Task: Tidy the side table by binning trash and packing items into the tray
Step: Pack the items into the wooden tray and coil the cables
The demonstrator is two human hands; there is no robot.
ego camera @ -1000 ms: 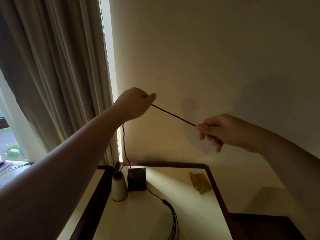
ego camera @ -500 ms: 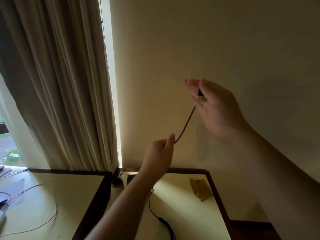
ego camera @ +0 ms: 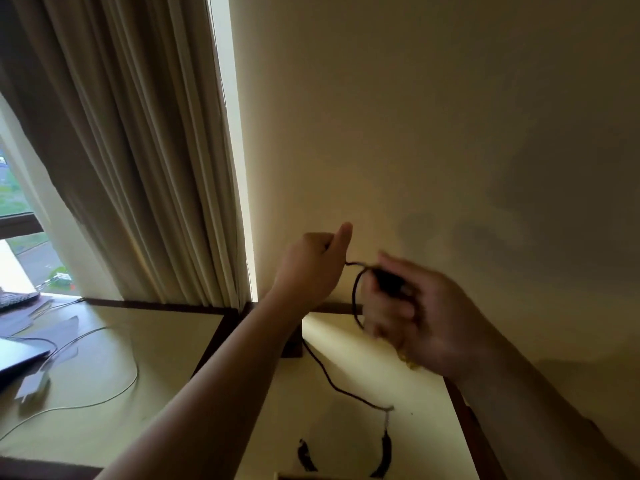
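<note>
Our left hand (ego camera: 310,263) has its fingers curled around the thin black cable (ego camera: 355,296), thumb sticking up; our right hand (ego camera: 420,317) is motion-blurred, fingers wrapped around a dark plug-like piece on that cable, exact grip we can't tell. The cable loops between the two hands above the pale, dark-wood-edged side-table surface (ego camera: 349,372), then trails down across it to a splitter with black connector ends near the front edge. A crumpled yellow wrapper (ego camera: 408,362) lies on the surface, mostly hidden behind the right hand.
</note>
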